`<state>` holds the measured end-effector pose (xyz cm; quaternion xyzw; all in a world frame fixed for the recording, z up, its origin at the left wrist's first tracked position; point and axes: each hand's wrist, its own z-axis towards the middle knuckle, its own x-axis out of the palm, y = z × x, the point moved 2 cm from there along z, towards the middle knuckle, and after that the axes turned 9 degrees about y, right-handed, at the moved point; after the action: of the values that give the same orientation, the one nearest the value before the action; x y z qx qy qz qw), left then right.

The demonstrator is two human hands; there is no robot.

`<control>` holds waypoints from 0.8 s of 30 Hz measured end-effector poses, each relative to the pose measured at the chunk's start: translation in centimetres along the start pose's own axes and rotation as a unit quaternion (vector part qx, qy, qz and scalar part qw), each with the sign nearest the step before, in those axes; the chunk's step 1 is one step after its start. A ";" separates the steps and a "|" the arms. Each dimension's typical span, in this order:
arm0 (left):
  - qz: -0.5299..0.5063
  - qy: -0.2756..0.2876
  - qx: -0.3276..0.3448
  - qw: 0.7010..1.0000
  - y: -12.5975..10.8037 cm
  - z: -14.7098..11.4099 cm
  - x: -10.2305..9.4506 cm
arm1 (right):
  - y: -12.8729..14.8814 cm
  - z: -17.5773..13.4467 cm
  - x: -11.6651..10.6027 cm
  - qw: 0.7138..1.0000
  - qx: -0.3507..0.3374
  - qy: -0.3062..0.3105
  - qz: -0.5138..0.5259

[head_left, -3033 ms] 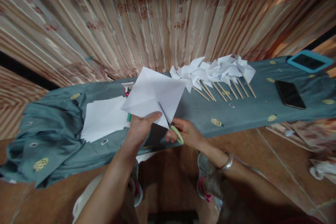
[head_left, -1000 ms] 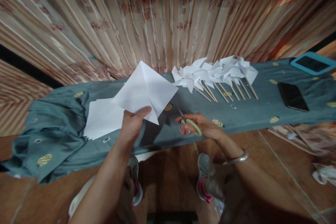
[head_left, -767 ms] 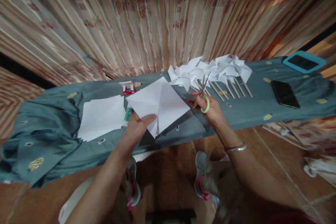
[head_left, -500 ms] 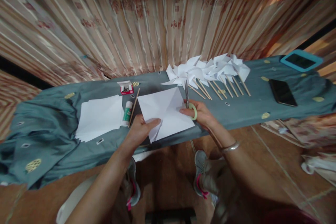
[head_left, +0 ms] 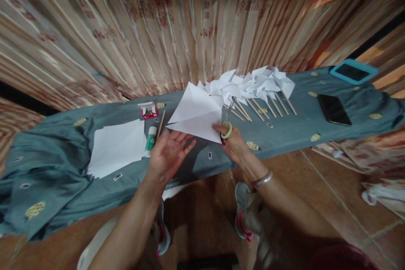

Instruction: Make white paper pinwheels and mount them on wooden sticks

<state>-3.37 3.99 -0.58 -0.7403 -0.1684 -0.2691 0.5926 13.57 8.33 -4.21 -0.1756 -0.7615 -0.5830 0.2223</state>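
- Striped curtain [head_left: 164, 21] fills the top of the frame; below it a bench runs across under a grey-blue cloth [head_left: 284, 135], with brown tile floor at the bottom.
- My right hand [head_left: 232, 143] grips the scissors [head_left: 226, 126] by their green loop and pinches the folded paper [head_left: 198, 114] at its lower corner, holding it raised at mid-frame.
- My left hand [head_left: 169, 152] lies open, palm up, just beside the paper and holds nothing.
- I judge cutting is the step in hand; next the left hand needs to steady the sheet.
- Left of centre lie a paper stack [head_left: 117, 147], glue stick [head_left: 151, 137] and small red box [head_left: 148, 110].
- Upper right: finished pinwheels [head_left: 253, 86], a phone [head_left: 333, 109], a tablet [head_left: 352, 71].
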 end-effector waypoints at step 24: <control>0.092 -0.120 0.127 0.980 -1.0 1.1 -0.3 | 0.1 -3.0 0.5 0.960 0.057 0.178 -0.207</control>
<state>-3.95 5.28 -0.15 -0.6985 -0.2024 -0.0990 0.6792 13.64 5.51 -3.20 0.1055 -0.7612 -0.5939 0.2382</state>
